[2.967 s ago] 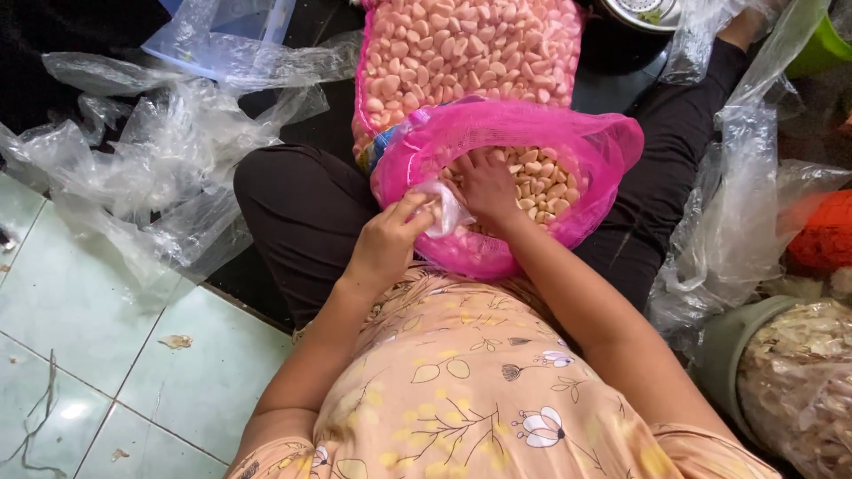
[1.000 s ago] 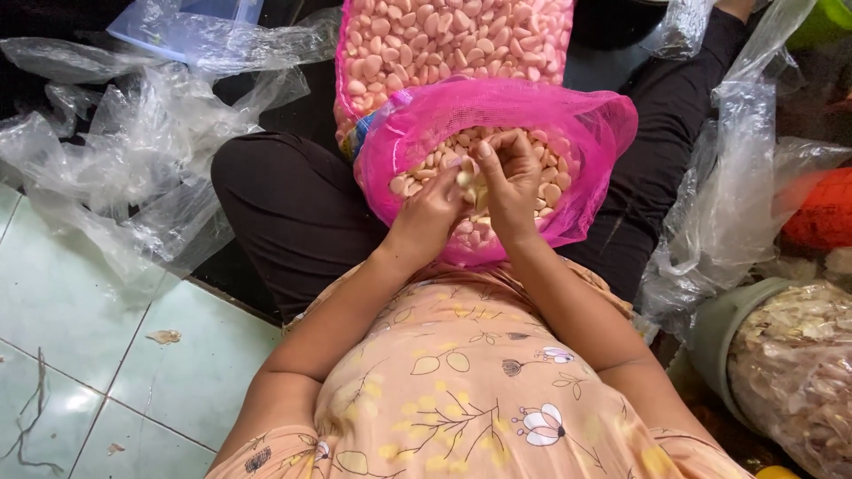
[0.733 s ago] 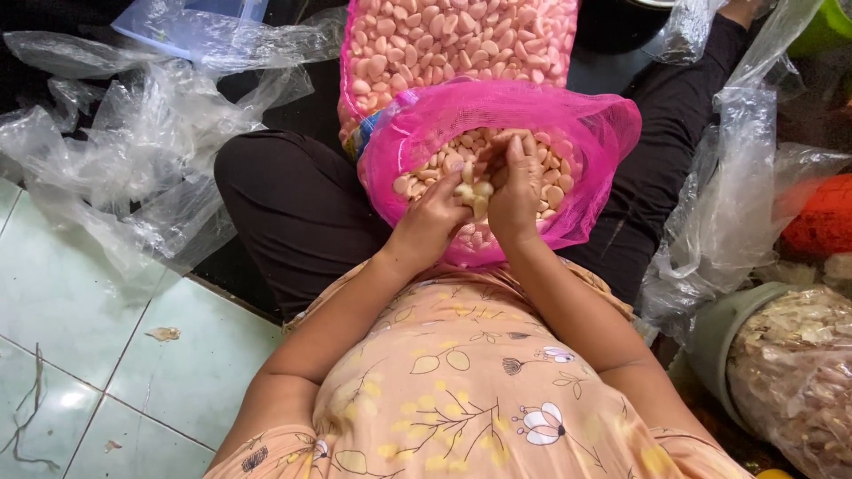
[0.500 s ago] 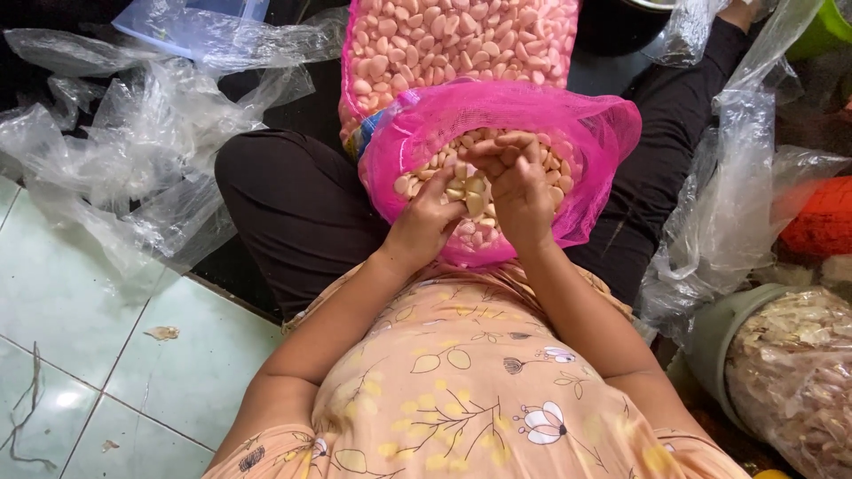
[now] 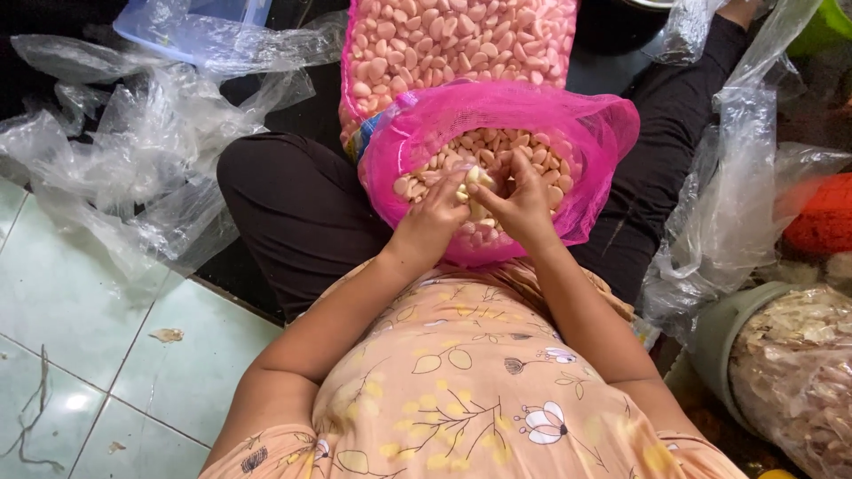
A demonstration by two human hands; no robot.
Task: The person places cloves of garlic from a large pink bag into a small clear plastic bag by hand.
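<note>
the person sits with legs crossed on a pale green tiled floor [image 5: 80, 310], a pink mesh sack [image 5: 603, 133] open in the lap. the sack is filled with peeled garlic cloves [image 5: 524, 151], pale pink through the netting, and its upper part stands behind the rolled-down mouth, packed full.

both hands are inside the sack's mouth, brought together over the cloves. the left hand [image 5: 435, 217] and the right hand [image 5: 515, 204] meet at the fingertips and pinch a single pale garlic piece [image 5: 475, 182] between them; fingers of both are curled onto it. whether either hand grips anything further beneath cannot be told.

surroundings: crumpled clear plastic sheeting [image 5: 133, 168] lies to the left on the floor, with a blue-lidded plastic box [image 5: 191, 22] beyond it at the top edge. more clear plastic bags [image 5: 737, 204] hang at the right. a grey-green bucket [image 5: 719, 337] at lower right holds dry garlic skins [image 5: 799, 364]. an orange mesh item [image 5: 821, 222] sits just above it, partly behind the plastic.
</note>
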